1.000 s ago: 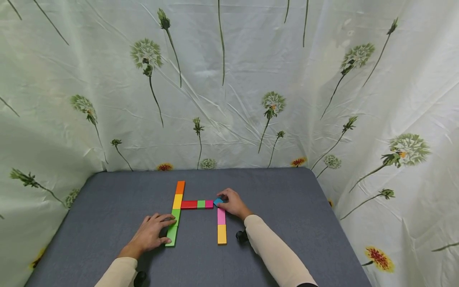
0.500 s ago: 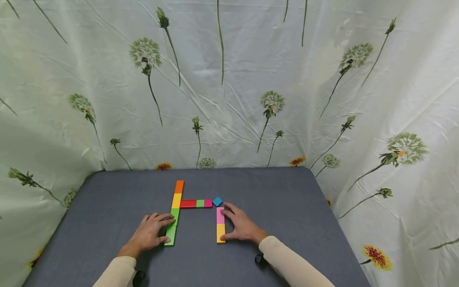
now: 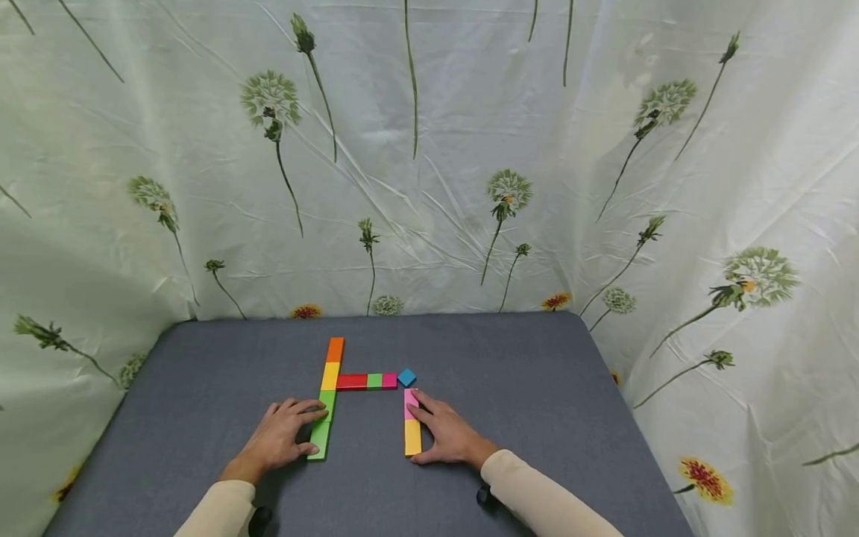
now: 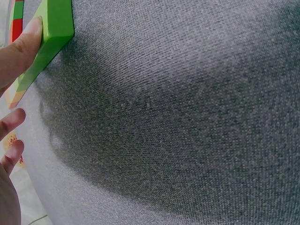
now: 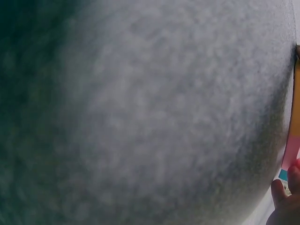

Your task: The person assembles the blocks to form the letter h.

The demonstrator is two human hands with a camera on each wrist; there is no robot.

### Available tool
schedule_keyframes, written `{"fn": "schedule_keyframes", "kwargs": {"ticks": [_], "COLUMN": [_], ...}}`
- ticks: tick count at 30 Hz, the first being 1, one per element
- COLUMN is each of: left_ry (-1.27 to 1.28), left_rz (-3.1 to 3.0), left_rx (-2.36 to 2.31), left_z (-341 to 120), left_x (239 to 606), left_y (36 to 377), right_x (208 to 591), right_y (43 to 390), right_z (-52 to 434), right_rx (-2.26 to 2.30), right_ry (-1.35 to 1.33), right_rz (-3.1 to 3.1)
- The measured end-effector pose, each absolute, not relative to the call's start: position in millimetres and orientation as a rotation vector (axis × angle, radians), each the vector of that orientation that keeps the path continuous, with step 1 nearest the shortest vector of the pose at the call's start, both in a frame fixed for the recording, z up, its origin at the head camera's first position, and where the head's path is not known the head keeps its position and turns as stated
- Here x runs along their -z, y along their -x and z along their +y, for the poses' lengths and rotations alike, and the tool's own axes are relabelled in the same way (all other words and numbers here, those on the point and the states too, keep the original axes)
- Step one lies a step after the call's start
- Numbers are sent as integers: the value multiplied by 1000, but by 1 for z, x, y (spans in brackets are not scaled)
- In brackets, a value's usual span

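Note:
My left hand (image 3: 278,436) rests by the left column, fingers spread, fingertips on the upper green block (image 3: 326,403) and thumb on the lower green block (image 3: 318,441). In the left wrist view the thumb (image 4: 28,42) touches the green block (image 4: 58,21). My right hand (image 3: 452,432) lies along a short column at the right. Its fingers touch the pink block (image 3: 411,403) and its thumb is at the near end of the yellow-orange block (image 3: 412,440). A blue block (image 3: 406,377) lies turned cornerwise just beyond the pink one.
Above the green blocks the left column continues with a yellow block (image 3: 329,375) and an orange block (image 3: 335,349). A red block (image 3: 352,382), small green block (image 3: 374,381) and magenta block (image 3: 389,381) form a crossbar. A flowered curtain (image 3: 443,224) stands behind the grey table (image 3: 537,388).
My right hand let go of the blue block and came nearer to the pink and yellow-orange blocks, which shifted very slightly. The left hand stayed in place.

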State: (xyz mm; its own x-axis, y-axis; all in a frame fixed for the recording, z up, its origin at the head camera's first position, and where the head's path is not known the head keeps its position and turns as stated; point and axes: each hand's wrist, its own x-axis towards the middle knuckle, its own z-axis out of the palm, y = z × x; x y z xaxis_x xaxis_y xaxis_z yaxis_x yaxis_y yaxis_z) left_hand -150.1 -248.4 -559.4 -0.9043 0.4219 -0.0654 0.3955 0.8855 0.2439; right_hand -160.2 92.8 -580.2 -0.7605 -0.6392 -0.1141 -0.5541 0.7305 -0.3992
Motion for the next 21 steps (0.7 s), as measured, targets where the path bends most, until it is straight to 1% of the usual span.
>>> {"fn": "schedule_keyframes", "kwargs": {"ticks": [10, 21], "left_ry": [-634, -640], "left_rz": [2934, 2938], "left_rx": [-318, -325], "left_z": [-249, -249], "left_x": [559, 558], "left_y": [151, 151], "right_x": [580, 580], "right_y": [162, 164], "right_z": [87, 84], "right_rx": [508, 486], "right_ry": [898, 905], "right_rz": [2670, 2700]}}
